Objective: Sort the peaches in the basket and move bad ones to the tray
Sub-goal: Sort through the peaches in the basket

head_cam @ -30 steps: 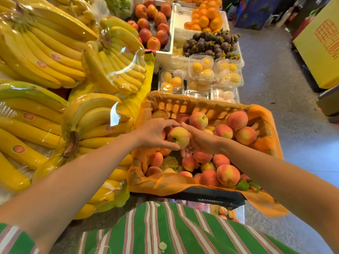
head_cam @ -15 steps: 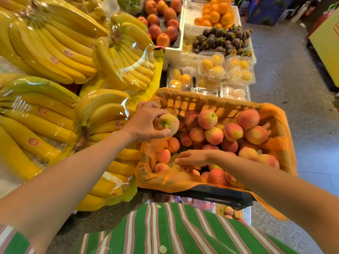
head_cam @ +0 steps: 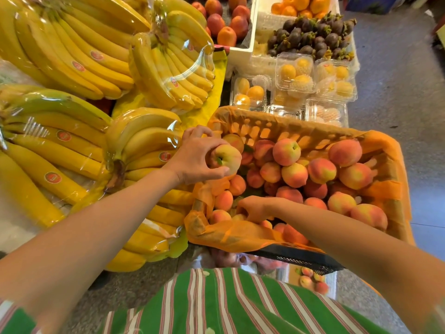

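- Basket, orange liner, full of peaches.
- Tray under basket, mostly hidden; few peaches visible.
- R hand in basket's near-L corner, fingers buried; grip can't tell.
- L hand grips peach over basket's L edge.

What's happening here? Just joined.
A person is sorting peaches at a fruit stall. The left hand grips one peach, held up over the left end of the orange-lined basket, next to the wrapped bananas. The right hand reaches down into the pile at the basket's near-left corner, and whether it holds anything is hidden. A few loose peaches lie lower down, below the basket's near edge.
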A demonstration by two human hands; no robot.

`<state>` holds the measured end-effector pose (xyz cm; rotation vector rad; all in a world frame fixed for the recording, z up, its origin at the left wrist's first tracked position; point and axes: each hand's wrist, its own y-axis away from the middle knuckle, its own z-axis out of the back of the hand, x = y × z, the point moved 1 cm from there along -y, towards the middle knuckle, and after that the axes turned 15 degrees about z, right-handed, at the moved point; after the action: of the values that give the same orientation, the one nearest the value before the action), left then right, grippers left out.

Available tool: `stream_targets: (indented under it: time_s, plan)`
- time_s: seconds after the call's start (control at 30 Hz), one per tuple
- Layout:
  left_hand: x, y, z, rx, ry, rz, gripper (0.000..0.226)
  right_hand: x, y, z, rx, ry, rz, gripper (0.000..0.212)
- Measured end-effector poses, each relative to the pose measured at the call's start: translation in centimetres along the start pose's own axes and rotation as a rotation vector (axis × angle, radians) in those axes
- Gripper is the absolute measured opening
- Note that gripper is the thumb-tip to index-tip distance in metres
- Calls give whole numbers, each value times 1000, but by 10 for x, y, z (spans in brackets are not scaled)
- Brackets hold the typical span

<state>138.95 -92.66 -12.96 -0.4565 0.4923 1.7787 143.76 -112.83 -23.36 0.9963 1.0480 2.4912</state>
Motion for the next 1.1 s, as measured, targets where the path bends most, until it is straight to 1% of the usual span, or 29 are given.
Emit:
stream_targets:
  time_s: [0.07, 0.13, 0.2, 0.27, 0.33, 0.4, 0.5, 0.53, 0.6, 0.63, 0.67, 0.7, 0.77, 0.8, 0.87, 1.0, 1.1]
  plan:
    - [-1, 0, 1, 4, 6, 1, 72, -5, 4, 6, -12, -29, 19, 39]
    - [-3, -1, 2, 3, 13, 3, 73, -9, 15, 16, -91, -142, 39, 49]
    - [-5, -2, 3, -10, 29, 5, 74, -10, 34, 26, -204, -339, 60, 53]
    - [-7, -3, 3, -21, 63, 15, 76, -10, 56, 35, -291, -596, 73, 53]
    - [-10, -5, 3, -17, 103, 32, 77, -8, 77, 42, -358, -805, 114, 53]
    - [-17, -8, 3, -1, 150, 44, 77, -8, 94, 45, -389, -983, 153, 52]
    - [-34, -13, 4, 43, 342, 7, 74, -4, 115, 48, -422, -1279, 190, 52]
    - [-41, -14, 4, 70, 437, 1, 71, -5, 121, 48, -439, -1373, 201, 58]
    - [-56, -16, 2, 137, 623, 14, 69, -9, 131, 48, -488, -1475, 267, 83]
    - [-63, -16, 0, 171, 693, 32, 69, -11, 136, 47, -519, -1487, 298, 95]
    - [-69, -18, -2, 207, 738, 61, 70, -11, 142, 47, -551, -1478, 324, 98]
    - [-74, -19, -4, 251, 769, 96, 70, -11, 148, 47, -595, -1449, 339, 92]
    - [-81, -20, -8, 358, 822, 147, 68, -12, 160, 46, -702, -1356, 330, 70]
    - [-84, -21, -10, 411, 836, 157, 68, -12, 166, 44, -749, -1294, 310, 65]
    - [-89, -22, -16, 480, 826, 151, 70, -14, 177, 40, -820, -1126, 236, 64]
    - [-96, -29, -30, 450, 663, 150, 68, -20, 195, 33, -980, -801, 50, 62]
    - [-101, -34, -39, 424, 611, 137, 65, -31, 200, 33, -1147, -629, -15, 64]
